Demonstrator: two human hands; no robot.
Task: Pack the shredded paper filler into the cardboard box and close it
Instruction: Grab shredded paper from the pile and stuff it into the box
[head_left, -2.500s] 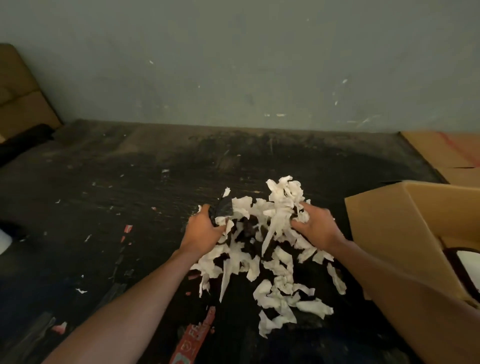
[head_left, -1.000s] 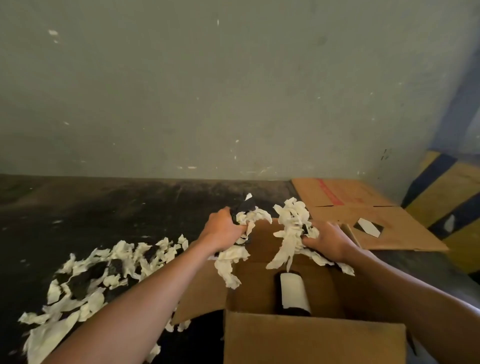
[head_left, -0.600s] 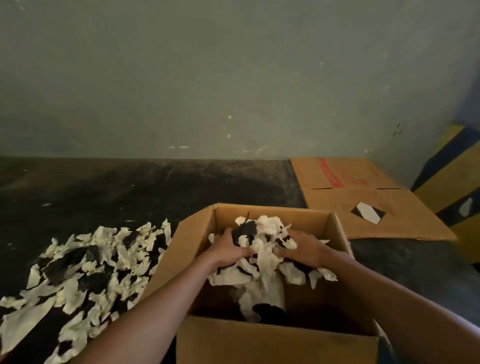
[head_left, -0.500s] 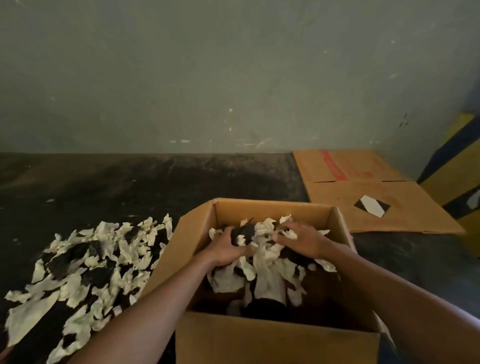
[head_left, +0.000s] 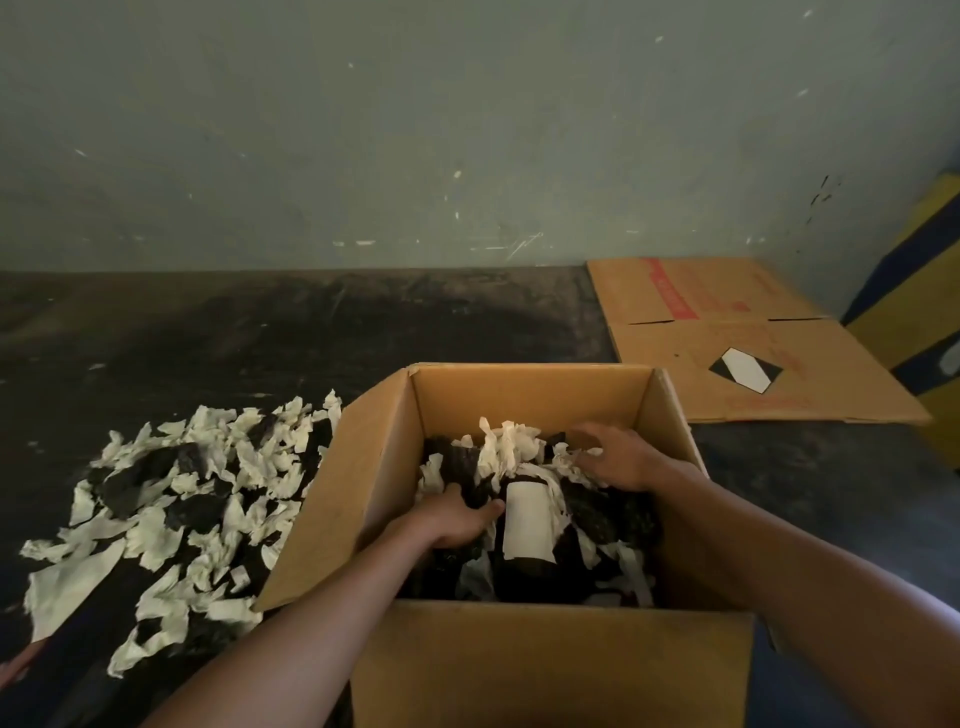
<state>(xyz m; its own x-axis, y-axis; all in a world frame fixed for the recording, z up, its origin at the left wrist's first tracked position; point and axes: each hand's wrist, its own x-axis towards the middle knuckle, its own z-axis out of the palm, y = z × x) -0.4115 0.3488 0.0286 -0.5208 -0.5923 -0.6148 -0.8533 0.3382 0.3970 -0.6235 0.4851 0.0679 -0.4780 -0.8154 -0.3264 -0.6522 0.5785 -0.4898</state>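
An open cardboard box (head_left: 535, 395) stands on the dark floor in front of me, flaps up. Inside lies a dark bottle with a white label (head_left: 529, 525), with white and black shredded paper (head_left: 506, 447) around and behind it. My left hand (head_left: 457, 519) is deep in the box, left of the bottle, palm down on the filler. My right hand (head_left: 618, 457) rests on the filler at the right with fingers spread. A loose pile of shredded paper (head_left: 176, 514) lies on the floor left of the box.
A flattened cardboard sheet (head_left: 737, 343) with a black-and-white diamond mark lies on the floor behind the box to the right. A grey wall (head_left: 415, 130) runs close behind. A yellow and blue striped surface (head_left: 924, 291) stands at the far right.
Both hands carried a clump of shredded paper from the floor pile into the box and pushed it down. The clump now lies loose around the bottle and my fingers have spread.
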